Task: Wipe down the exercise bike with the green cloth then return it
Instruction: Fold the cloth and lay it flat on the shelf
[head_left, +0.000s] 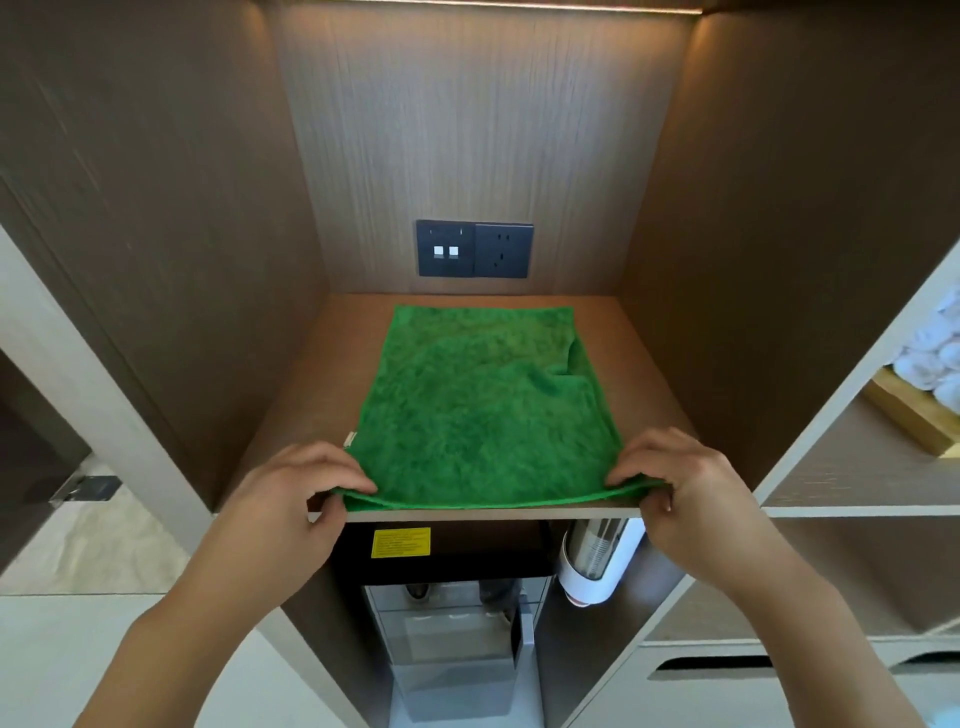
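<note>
The green cloth (483, 410) lies spread flat on a brown wooden shelf (291, 415) inside a wall niche, with a small crease near its right side. My left hand (306, 488) pinches the cloth's near left corner at the shelf's front edge. My right hand (675, 478) pinches the near right corner in the same way. The exercise bike is not in view.
A black socket panel (474, 249) sits on the niche's back wall. Below the shelf stand a water dispenser (452, 623) with a yellow label and a cup holder (597, 561). To the right, a side shelf holds rolled white towels (935, 353) in a wooden tray.
</note>
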